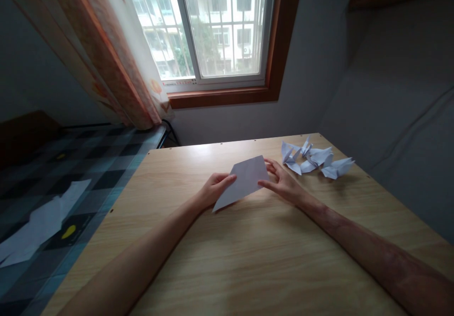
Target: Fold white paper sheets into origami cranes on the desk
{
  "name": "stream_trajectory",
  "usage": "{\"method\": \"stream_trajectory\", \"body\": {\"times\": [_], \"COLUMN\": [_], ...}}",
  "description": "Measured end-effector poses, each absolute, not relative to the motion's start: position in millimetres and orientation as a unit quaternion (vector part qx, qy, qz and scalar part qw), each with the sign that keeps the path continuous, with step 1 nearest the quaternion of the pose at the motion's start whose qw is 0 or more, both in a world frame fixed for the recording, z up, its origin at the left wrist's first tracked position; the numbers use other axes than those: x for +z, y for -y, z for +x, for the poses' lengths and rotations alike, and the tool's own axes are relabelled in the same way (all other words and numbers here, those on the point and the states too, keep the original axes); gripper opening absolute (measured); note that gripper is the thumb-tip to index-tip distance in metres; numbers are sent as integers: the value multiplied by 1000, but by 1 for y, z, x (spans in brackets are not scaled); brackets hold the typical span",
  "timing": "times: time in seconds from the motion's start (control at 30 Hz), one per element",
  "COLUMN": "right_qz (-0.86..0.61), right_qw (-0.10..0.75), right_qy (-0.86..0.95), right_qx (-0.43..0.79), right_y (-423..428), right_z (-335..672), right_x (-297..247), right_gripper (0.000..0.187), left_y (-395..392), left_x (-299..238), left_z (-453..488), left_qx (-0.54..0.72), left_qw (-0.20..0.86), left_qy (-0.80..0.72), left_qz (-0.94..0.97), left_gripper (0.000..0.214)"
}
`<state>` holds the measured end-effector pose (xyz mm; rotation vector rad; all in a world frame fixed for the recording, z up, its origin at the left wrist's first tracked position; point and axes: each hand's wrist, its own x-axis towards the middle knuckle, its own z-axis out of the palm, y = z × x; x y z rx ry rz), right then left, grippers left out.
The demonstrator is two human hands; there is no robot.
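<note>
A plain white sheet of paper (pixel 244 178) is held tilted just above the wooden table. My left hand (pixel 213 189) pinches its left side, thumb on top and fingers beneath. At the right edge, my right hand (pixel 282 181) has its thumb against the lower corner and its fingers at the upper corner, gripping the sheet between them. Beyond my right hand lie several folded white paper cranes (pixel 314 157), grouped near the table's far right corner. The underside of the sheet and some left fingertips are hidden.
The light wooden table (pixel 227 259) spans the front. On its left is a bed with a checked cover (pixel 117 164), where loose white paper pieces (pixel 46 223) lie. A barred window (pixel 227 27) and an orange-patterned curtain (pixel 117 56) are behind; walls close off the right.
</note>
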<state>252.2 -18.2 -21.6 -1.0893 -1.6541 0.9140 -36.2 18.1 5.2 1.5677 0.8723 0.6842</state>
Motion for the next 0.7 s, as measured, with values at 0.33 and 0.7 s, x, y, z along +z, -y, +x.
{"method": "stream_trajectory", "body": {"times": [0.33, 0.7], "right_qz": [-460, -459], "right_qw": [465, 407], "right_qy": [624, 759], "right_qx": [428, 220], "right_y": [14, 15], "right_z": [251, 252], "right_x": [-29, -24], "right_gripper": [40, 32], "left_y": [-22, -20], "left_x": [-2, -6], "left_z": [-26, -25], "left_qx": [347, 253], "left_qw": [274, 90], "left_qy": [-412, -319], "left_qz": [797, 909], "left_gripper": [31, 16]}}
